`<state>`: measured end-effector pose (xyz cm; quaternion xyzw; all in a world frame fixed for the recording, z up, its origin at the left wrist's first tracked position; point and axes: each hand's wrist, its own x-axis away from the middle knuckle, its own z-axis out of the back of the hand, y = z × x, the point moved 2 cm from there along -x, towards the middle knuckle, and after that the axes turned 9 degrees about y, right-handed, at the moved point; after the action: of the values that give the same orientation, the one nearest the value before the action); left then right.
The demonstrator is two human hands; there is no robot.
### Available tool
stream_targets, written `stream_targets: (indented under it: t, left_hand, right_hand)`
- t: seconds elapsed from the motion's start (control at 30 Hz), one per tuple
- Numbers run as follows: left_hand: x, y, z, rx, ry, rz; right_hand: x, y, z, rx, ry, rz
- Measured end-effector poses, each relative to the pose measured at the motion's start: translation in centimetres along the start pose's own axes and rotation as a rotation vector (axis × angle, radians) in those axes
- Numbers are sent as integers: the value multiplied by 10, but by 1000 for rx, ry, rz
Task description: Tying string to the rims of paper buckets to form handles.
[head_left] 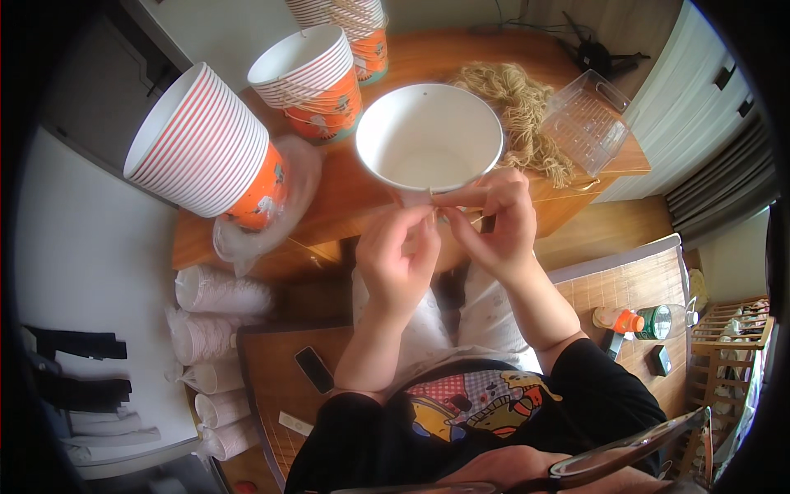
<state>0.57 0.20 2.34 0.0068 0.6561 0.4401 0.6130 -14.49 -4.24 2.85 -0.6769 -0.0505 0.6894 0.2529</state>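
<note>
Pinching thin cord (432, 192), left hand (397, 253) and right hand (504, 224) nearly closed, we face the bucket (428, 136) between stacked buckets (210, 152) and twine (520, 115).

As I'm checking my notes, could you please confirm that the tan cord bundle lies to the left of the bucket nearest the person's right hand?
Not quite: the head view shows the tan cord bundle to the right of the bucket nearest the person's right hand.

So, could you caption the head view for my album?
Left hand and right hand meet at the near rim of an open bucket, beside tan cord and orange bucket stacks.
</note>
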Motion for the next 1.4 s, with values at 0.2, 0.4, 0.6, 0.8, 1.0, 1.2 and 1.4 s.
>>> stream_targets:
  t: [0.2, 0.4, 0.6, 0.8, 1.0, 1.2, 1.4]
  left_hand:
    - [-2, 2, -1, -60, 5, -52]
    - [-3, 6, -3, -129, 29, -137]
    - [-2, 8, -4, -160, 22, -164]
    - [-4, 9, -7, -232, 28, -243]
    - [0, 7, -10, -321, 32, -284]
    - [10, 1, -15, -314, 14, -305]
    - [25, -17, -23, 259, 60, 257]
  right_hand:
    - [-2, -4, 3, 31, -20, 39]
    - [-1, -11, 3, 113, 10, 75]
    - [9, -2, 3, 50, 60, 4]
    - [23, -4, -2, -175, 154, -288]
    - [30, -11, -7, -363, 246, -566]
    - [42, -4, -11, -739, 331, -904]
    - [52, 5, -13, -1048, 336, -1110]
